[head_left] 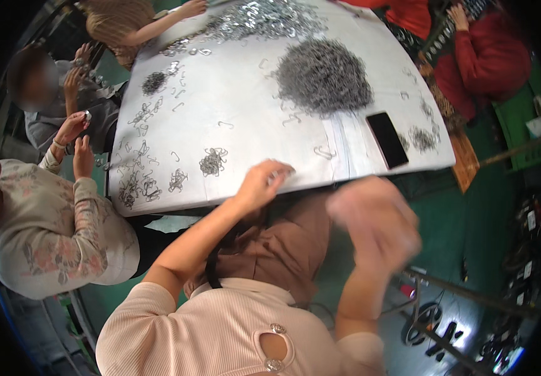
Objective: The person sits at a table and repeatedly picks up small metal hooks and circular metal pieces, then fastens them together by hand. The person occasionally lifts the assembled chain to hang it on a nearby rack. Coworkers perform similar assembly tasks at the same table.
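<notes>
My left hand is over the near edge of the white-covered table, its fingers curled and pinched together. What sits at its fingertips, if anything, is too small to make out. My right hand is raised off the table's front edge, smeared by motion, so its fingers and contents do not show. A small clump of bent wire hooks lies to the left of my left hand. One loose wire hook rests to its right. Farther back stands a large heap of dark grey wire hooks.
A black phone lies at the table's right. Shiny metal pieces are heaped at the far end. Scattered hooks line the left edge. Several people sit around the table, one close on my left. A green crate stands at right.
</notes>
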`<state>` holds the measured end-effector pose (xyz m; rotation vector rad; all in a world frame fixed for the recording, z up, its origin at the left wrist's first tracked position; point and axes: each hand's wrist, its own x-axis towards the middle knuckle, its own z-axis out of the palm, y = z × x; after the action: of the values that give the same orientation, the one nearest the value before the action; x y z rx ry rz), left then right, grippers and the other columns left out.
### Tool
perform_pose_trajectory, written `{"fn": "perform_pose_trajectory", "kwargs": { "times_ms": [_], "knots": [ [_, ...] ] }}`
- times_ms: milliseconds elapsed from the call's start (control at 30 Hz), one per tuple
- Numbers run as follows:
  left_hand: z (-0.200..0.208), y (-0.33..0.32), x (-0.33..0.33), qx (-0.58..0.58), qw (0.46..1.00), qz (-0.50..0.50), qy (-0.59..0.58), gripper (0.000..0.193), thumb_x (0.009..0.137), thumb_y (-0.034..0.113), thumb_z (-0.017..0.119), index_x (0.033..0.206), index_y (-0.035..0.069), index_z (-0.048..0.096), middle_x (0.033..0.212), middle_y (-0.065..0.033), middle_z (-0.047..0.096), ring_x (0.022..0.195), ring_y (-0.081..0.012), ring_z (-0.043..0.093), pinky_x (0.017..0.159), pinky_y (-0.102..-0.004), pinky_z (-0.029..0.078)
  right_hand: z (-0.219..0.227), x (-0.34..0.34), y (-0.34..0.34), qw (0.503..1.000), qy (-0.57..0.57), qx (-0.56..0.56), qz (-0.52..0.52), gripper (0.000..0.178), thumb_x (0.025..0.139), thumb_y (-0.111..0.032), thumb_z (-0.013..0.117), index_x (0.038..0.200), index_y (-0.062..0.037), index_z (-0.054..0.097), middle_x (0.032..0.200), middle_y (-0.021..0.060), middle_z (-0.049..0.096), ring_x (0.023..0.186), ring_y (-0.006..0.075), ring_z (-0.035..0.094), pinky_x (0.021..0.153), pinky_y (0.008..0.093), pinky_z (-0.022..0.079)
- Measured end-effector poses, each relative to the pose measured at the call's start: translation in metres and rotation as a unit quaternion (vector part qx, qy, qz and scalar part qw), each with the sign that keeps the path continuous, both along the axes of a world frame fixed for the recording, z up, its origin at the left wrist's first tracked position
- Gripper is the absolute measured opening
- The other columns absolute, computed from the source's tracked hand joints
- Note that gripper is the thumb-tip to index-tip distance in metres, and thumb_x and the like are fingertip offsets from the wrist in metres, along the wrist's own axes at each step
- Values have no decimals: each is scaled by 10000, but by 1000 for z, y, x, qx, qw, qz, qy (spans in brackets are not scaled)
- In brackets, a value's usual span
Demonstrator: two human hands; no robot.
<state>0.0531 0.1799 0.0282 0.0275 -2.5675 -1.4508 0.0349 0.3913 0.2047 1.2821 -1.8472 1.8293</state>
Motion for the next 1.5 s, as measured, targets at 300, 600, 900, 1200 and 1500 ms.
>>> {"fn": "perform_pose_trajectory", "kwargs": {
  "times_ms": [300,600,900,1200,1500],
  "knots": [
    [-33,-158,-143,-142,977,162,7,354,992,272,394,1163,49,610,1164,-149,624,1098,-297,568,935,-391,434,-236,-51,-127,969,-86,227,-47,169,844,-39,549,938,-97,678,833,85,638,716,277,633,614,357,505],
    [-83,-263,-327,-244,953,176,49,543,975,374,399,1331,-34,442,1423,-196,410,1350,-353,333,1105,-425,287,-231,-50,-127,944,-31,306,-117,131,725,-63,600,833,-125,641,743,42,598,622,250,597,544,344,490],
    [-85,-223,-336,-281,956,-36,81,516,997,349,340,1412,43,372,1428,-157,430,1372,-295,337,1125,-451,244,-231,-56,-136,938,5,319,-132,131,691,-53,600,798,-126,615,706,25,560,607,213,588,546,307,491],
    [-84,-192,-275,222,972,72,40,402,1010,288,395,1286,22,515,1241,-130,585,1171,-247,544,1008,-342,406,-233,-52,-135,941,-6,318,-115,109,710,-55,598,807,-103,606,725,45,557,616,233,583,543,337,486],
    [-42,-175,-206,290,942,164,38,385,1009,304,415,1235,33,568,1204,-80,610,1154,-189,550,930,-308,436,-238,-51,-131,955,5,263,-135,90,724,-41,589,792,-98,602,703,52,554,586,244,566,507,345,455]
  ]
}}
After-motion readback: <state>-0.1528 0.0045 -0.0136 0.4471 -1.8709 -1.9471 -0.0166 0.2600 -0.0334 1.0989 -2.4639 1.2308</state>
